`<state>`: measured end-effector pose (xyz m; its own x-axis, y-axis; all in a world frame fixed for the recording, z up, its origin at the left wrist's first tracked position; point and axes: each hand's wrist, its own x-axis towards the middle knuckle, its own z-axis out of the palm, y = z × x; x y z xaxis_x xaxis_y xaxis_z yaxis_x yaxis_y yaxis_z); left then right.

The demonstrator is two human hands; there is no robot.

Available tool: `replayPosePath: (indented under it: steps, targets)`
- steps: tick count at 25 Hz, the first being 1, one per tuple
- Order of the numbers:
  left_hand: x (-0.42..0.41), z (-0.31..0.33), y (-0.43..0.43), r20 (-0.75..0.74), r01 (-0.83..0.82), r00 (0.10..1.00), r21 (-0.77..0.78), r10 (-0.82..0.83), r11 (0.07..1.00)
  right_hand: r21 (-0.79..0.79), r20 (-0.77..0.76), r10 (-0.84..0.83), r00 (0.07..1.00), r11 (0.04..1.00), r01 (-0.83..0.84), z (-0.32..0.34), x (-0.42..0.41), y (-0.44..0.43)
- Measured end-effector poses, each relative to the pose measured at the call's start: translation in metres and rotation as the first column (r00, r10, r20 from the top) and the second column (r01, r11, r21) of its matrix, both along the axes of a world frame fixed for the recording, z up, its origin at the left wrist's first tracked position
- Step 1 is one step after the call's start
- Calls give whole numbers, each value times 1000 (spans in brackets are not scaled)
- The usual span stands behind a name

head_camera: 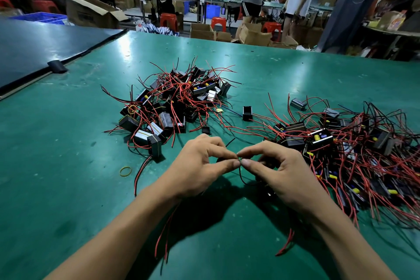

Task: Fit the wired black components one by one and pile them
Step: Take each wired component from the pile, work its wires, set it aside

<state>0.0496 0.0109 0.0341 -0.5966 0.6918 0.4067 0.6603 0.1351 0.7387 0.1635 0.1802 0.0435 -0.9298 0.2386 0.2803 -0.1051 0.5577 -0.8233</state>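
The left hand [200, 166] and right hand [281, 173] meet fingertip to fingertip over the green table [68, 154], both pinching a thin dark wire [241, 176]. One pile of wired black components [172, 102] lies ahead; a second pile [345, 148] lies beside the right hand.

From my grip on the wire [240, 173], the left pile [172, 102] lies beyond and leftward, the right pile [341, 148] just rightward. A component [247, 113] stands beyond, between them; a band [125, 171] lies on the table [68, 143], left.
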Motion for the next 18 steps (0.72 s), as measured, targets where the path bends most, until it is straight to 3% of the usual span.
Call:
replayPosePath:
  steps: [11,14,18]
  targets:
    - [2,6,-1,25,71,997,-66,-69,995,138,-2,-1,1000,990,1,3,0,-6]
    - [5,4,1,-121,23,992,-97,-35,995,75,97,-62,993,996,54,3,-3,-12]
    - [7,1,2,-376,-76,927,-162,9,984,115,223,-105,969,990,81,1,-5,-11]
